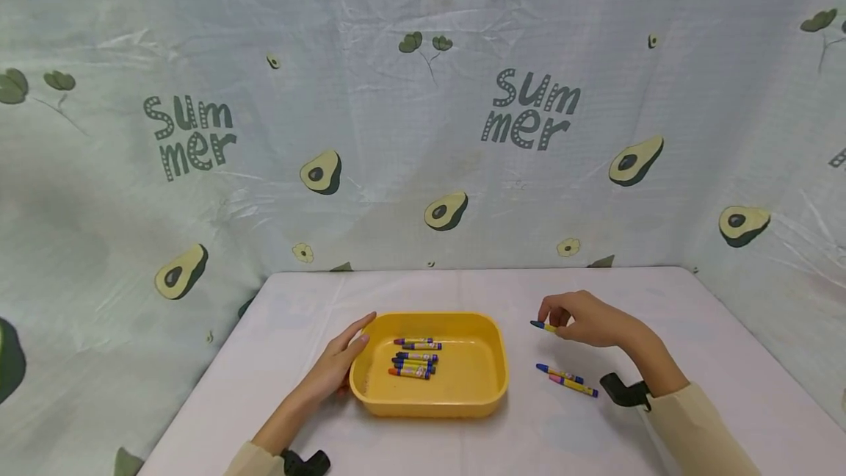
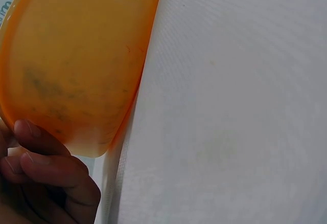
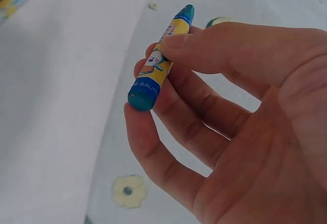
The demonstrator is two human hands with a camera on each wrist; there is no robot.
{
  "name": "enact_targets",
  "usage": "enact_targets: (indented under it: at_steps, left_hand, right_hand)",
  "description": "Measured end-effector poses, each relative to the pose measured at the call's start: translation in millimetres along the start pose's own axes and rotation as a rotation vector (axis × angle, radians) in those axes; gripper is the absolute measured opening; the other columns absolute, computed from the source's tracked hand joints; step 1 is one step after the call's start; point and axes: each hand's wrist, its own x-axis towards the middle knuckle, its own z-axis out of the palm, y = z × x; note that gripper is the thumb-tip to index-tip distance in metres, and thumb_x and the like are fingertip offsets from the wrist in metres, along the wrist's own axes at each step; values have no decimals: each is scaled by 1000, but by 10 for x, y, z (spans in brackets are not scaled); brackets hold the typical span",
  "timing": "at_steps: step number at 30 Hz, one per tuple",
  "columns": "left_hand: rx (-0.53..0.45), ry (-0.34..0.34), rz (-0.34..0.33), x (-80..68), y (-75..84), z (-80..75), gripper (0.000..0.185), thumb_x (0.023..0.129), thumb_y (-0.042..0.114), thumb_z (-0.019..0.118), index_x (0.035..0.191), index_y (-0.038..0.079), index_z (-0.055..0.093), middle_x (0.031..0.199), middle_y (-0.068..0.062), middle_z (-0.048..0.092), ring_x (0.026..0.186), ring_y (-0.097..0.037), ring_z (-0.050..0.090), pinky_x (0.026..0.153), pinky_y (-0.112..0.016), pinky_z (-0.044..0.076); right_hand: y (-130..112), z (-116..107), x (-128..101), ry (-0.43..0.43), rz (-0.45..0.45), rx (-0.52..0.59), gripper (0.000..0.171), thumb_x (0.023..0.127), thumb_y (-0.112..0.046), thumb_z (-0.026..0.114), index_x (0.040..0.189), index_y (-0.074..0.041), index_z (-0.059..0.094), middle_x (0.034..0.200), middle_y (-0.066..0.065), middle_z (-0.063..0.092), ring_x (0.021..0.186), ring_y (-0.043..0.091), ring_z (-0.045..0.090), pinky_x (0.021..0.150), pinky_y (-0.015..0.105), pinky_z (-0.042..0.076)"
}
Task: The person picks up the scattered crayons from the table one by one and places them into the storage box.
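Note:
A yellow plastic tray [image 1: 471,367] stands on the table, with several crayons [image 1: 418,357] lying in its left half. My left hand [image 1: 328,371] holds the tray's left side, thumb at the rim; the left wrist view shows curled fingers [image 2: 56,170] against the wall. Right of the tray, raised above the table, my right hand [image 1: 593,319] pinches a blue-green crayon [image 3: 159,63] between thumb and fingers. Its wrapper is yellow with blue bands. Below that hand, a blue-tipped crayon [image 1: 559,373] and a pink-tipped crayon [image 1: 572,386] lie side by side on the table.
The table [image 1: 423,443] has a pale covering. A hanging sheet [image 1: 383,116] printed with avocados and "summer" lettering surrounds its back and sides. Black wrist mounts [image 1: 624,391] sit on both forearms.

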Motion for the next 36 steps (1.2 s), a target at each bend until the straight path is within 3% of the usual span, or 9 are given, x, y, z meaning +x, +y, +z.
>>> enact_targets:
  at_steps: [17,24,31,36]
  left_hand:
    - [14,17,-7,23,-43,6,52,113,36,40,163,25,34,150,-19,50,47,-13,40,44,-24,37]
    - [26,20,5,24,-59,-3,51,113,36,39,163,27,34,135,-22,60,44,-13,39,43,-23,37]
    - [12,6,7,25,-54,1,52,113,37,39,163,25,33,150,-21,50,45,-13,39,43,-24,38]
    - [12,9,6,19,-57,0,51,113,34,39,164,25,32,151,-19,48,45,-13,39,43,-24,38]
  right_hand:
    - [-689,-155,521,-37,-123,-38,18,94,-3,68,110,-12,71,97,-3,71,87,9,62,80,24,58]
    - [-950,-28,747,-80,-119,-45,21,94,-2,68,110,-14,71,100,5,72,88,11,62,83,27,58]
    - [-1131,128,1005,-143,-143,-63,24,95,-3,68,115,-15,72,101,5,72,90,13,63,83,28,59]
    - [-1231,264,1186,-180,-165,-49,24,95,-5,70,116,-18,73,98,0,68,88,12,62,81,26,57]
